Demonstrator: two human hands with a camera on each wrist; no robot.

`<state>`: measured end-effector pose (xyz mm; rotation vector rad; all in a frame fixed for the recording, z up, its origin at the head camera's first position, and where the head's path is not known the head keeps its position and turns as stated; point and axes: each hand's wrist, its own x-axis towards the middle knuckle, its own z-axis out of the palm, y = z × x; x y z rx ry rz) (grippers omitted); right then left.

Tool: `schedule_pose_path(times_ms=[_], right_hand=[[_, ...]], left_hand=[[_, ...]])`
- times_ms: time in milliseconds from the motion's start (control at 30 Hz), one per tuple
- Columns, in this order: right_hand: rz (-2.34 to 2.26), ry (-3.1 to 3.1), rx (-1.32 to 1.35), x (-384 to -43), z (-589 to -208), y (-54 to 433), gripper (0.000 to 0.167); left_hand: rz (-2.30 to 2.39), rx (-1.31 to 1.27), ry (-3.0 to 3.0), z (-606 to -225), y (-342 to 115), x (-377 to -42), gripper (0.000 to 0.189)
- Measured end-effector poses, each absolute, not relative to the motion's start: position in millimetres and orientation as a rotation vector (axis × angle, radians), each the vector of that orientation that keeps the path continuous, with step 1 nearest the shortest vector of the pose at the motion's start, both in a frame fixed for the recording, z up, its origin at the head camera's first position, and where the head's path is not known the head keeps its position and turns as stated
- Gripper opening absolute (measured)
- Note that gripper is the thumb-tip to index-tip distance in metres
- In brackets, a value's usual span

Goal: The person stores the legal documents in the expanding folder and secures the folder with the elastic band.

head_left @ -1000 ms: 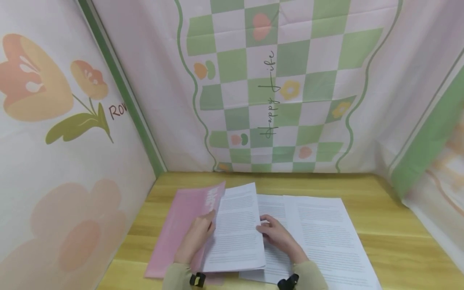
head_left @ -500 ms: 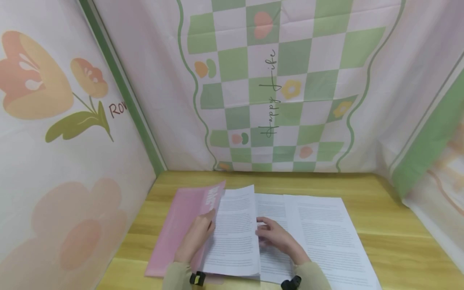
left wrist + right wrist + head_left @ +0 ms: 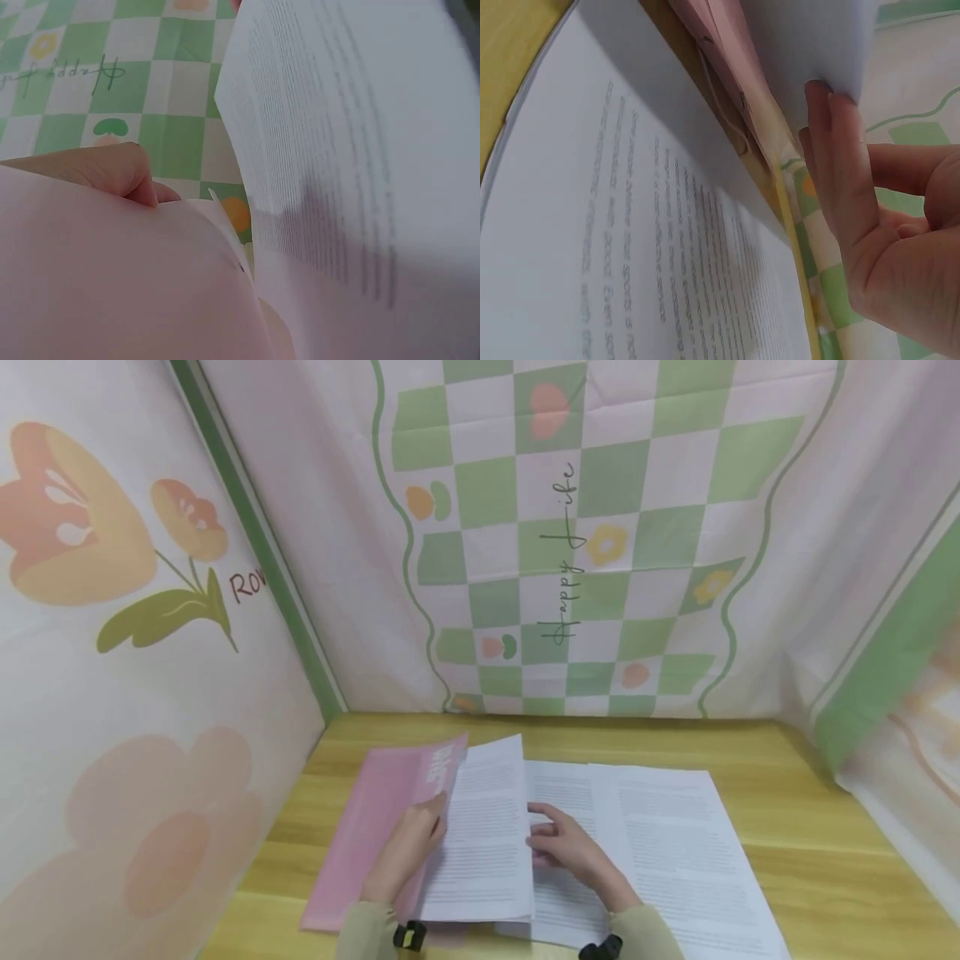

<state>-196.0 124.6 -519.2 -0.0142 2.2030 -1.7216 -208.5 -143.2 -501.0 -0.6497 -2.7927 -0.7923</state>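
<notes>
In the head view my left hand (image 3: 408, 843) grips the right edge of a pink folder cover (image 3: 367, 827), which stands partly raised. The left wrist view shows that hand (image 3: 124, 172) behind the pale cover (image 3: 112, 262). My right hand (image 3: 570, 847) holds printed sheets (image 3: 483, 835) at their right edge, which is lifted off the table beside the folder. In the right wrist view the fingers (image 3: 847, 165) lie against the lifted paper (image 3: 810, 45). The pages' left side goes in under the folder cover.
More printed pages (image 3: 675, 843) lie flat on the right, partly beneath the lifted sheets. The wooden table (image 3: 817, 852) extends around them. A green-and-white checked cloth (image 3: 577, 602) hangs behind, and a flowered curtain (image 3: 150, 693) stands at the left.
The right edge of the lifted sheets has swung a little left, with my right hand following. My left hand and the folder stay where they were.
</notes>
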Motion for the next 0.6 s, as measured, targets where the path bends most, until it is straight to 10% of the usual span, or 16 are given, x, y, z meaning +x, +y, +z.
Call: schedule_pose_path(times_ms=[600], right_hand=[[-1.784,2.108,-0.128,-203,-516,102,0.068]], left_hand=[[-0.795,-0.662,-2.779,-502,-143,-210,0.043]])
